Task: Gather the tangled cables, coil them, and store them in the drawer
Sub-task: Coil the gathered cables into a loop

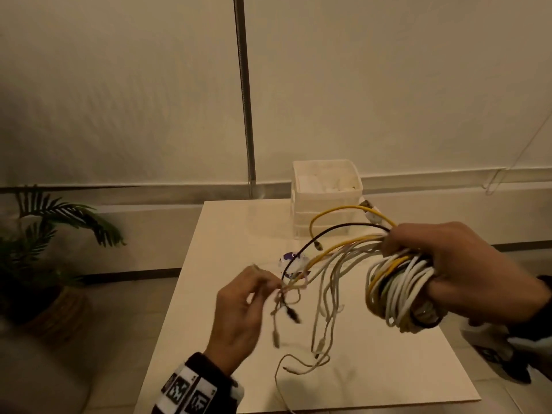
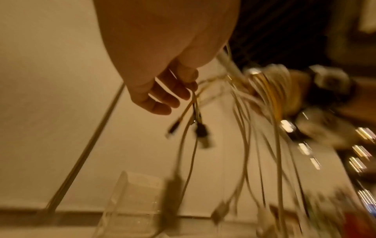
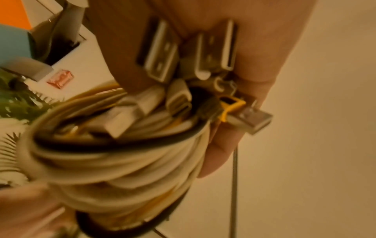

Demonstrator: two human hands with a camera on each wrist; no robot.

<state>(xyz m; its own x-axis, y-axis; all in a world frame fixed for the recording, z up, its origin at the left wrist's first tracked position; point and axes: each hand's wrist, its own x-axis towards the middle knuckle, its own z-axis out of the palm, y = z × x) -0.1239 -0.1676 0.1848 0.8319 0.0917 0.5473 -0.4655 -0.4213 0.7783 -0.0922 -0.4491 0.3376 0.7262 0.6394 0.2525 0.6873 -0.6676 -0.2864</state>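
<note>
Head view: coiling step underway. Right hand (image 1: 466,270) is gripping the coil (image 1: 397,291) of white, yellow and black cables, fingers curled through it, plugs bunched at the palm. Left hand (image 1: 239,312) is pinching the loose tails (image 1: 286,294) above the worktop (image 1: 227,294); other ends are trailing onto it. Next move, likely: wrapping the tails onto the coil without snagging. Farther back, the translucent drawer unit (image 1: 327,198) is sitting at the worktop's far edge, its top tray holding pale bits, too blurry to tell.
</note>
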